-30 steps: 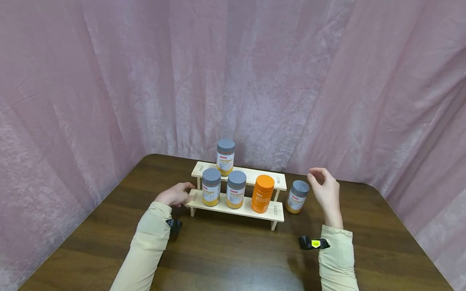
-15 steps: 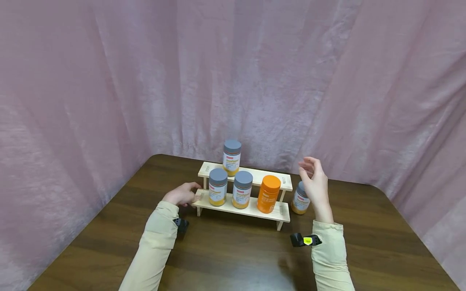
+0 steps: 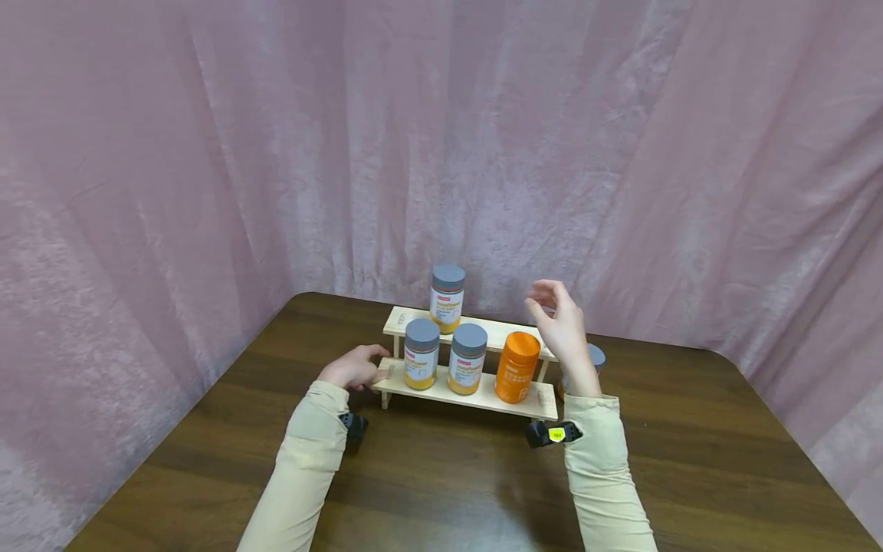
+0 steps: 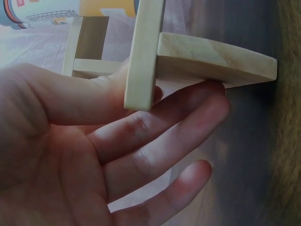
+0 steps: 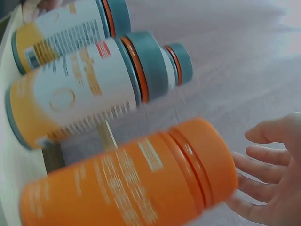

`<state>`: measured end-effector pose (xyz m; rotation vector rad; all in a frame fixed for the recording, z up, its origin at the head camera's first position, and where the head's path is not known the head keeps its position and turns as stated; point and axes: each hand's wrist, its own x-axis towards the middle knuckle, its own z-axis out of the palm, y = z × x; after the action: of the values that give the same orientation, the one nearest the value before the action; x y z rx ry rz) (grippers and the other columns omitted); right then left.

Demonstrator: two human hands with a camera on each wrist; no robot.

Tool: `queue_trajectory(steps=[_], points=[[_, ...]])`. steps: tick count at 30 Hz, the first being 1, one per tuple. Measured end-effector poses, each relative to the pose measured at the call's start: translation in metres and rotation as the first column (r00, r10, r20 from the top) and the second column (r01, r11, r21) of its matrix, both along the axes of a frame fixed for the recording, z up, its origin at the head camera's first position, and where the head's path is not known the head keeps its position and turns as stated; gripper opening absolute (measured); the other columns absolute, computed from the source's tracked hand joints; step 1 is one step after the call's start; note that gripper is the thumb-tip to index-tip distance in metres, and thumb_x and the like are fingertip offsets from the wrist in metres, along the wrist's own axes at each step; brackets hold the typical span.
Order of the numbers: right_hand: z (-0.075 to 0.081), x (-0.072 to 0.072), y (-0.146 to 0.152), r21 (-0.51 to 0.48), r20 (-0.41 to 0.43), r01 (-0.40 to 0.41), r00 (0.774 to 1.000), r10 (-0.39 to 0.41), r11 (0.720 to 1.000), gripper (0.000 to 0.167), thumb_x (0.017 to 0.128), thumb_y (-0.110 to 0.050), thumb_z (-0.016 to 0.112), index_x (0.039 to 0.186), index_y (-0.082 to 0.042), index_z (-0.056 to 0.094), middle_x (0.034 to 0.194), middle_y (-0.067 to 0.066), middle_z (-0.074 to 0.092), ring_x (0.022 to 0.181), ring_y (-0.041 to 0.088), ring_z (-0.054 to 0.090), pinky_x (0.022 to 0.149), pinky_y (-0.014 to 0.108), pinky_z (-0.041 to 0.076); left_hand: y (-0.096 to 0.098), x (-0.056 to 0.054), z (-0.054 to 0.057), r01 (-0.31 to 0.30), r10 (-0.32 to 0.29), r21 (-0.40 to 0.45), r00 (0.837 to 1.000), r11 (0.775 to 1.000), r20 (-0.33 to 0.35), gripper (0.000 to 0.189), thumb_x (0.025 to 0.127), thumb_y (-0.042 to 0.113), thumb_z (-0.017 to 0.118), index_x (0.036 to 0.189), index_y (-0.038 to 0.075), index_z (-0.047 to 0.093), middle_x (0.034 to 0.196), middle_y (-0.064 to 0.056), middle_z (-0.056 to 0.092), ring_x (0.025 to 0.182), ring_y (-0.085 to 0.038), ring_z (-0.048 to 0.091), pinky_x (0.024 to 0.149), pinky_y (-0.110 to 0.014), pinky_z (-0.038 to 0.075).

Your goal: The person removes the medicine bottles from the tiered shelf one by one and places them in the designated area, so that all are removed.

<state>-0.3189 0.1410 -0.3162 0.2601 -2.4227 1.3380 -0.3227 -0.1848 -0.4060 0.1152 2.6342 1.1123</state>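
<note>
My left hand (image 3: pixel 353 369) grips the left end of the lower board of a two-tier wooden rack (image 4: pixel 140 70), thumb on top and fingers underneath. Above the right part of the rack hovers my right hand (image 3: pixel 564 331), holding nothing, its fingers loosely bent. In the right wrist view its fingertips (image 5: pixel 239 202) lie right by the lid of an orange jar (image 5: pixel 127 183). That jar stands on the lower board, right of two grey-lidded jars (image 3: pixel 421 356) (image 3: pixel 467 360). Another grey-lidded jar (image 3: pixel 447 300) stands on the upper board's left part.
One more grey-lidded jar (image 3: pixel 596 356) stands on the brown table (image 3: pixel 441 475), right of the rack and mostly hidden behind my right wrist. A pink curtain (image 3: pixel 441 153) hangs behind the table.
My right hand has moved left, from beside the loose jar on the table to above the orange jar. The left hand keeps its hold on the rack. The head view has shifted slightly.
</note>
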Motion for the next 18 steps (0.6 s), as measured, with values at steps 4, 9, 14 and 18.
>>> queue_trajectory(steps=[4, 9, 14, 18], points=[[0.002, -0.002, -0.013, 0.019, 0.016, -0.047, 0.999, 0.046, 0.999, 0.036, 0.098, -0.021, 0.056, 0.131, -0.006, 0.051, 0.128, 0.017, 0.061, 0.12, 0.032, 0.058, 0.104, 0.048, 0.043, 0.001, -0.001, 0.0, -0.004, 0.004, 0.008, 1.0, 1.0, -0.005, 0.045, 0.092, 0.01, 0.058, 0.134, 0.001, 0.049, 0.075, -0.013, 0.07, 0.061, -0.016, 0.065, 0.05, -0.021, 0.042], [0.006, -0.004, -0.029, 0.033, 0.04, -0.114, 0.993, 0.113, 0.993, 0.039, 0.099, -0.03, 0.054, 0.132, -0.008, 0.051, 0.132, 0.016, 0.059, 0.123, 0.033, 0.056, 0.106, 0.048, 0.042, 0.001, 0.0, 0.001, -0.004, 0.004, -0.008, 1.0, 1.0, -0.005, 0.045, 0.092, 0.012, 0.06, 0.134, 0.002, 0.049, 0.08, -0.014, 0.07, 0.061, -0.016, 0.064, 0.051, -0.022, 0.043], [0.01, -0.01, -0.045, -0.062, 0.118, -0.173, 0.977, 0.18, 0.983, 0.043, 0.098, -0.031, 0.057, 0.134, -0.01, 0.049, 0.133, 0.015, 0.058, 0.124, 0.031, 0.055, 0.103, 0.046, 0.046, 0.0, 0.0, 0.001, 0.003, -0.003, -0.014, 1.0, 1.0, -0.011, 0.044, 0.092, 0.012, 0.059, 0.134, 0.002, 0.049, 0.079, -0.013, 0.071, 0.061, -0.015, 0.065, 0.051, -0.022, 0.044], [0.012, -0.017, -0.058, -0.135, 0.192, -0.204, 0.955, 0.227, 0.97, 0.05, 0.096, -0.029, 0.06, 0.139, -0.01, 0.044, 0.138, 0.014, 0.054, 0.129, 0.032, 0.053, 0.1, 0.044, 0.049, 0.001, -0.001, 0.0, 0.004, -0.004, -0.01, 1.0, 1.0, -0.021, 0.043, 0.092, 0.012, 0.059, 0.133, 0.002, 0.05, 0.074, -0.012, 0.071, 0.06, -0.015, 0.066, 0.05, -0.021, 0.043]])
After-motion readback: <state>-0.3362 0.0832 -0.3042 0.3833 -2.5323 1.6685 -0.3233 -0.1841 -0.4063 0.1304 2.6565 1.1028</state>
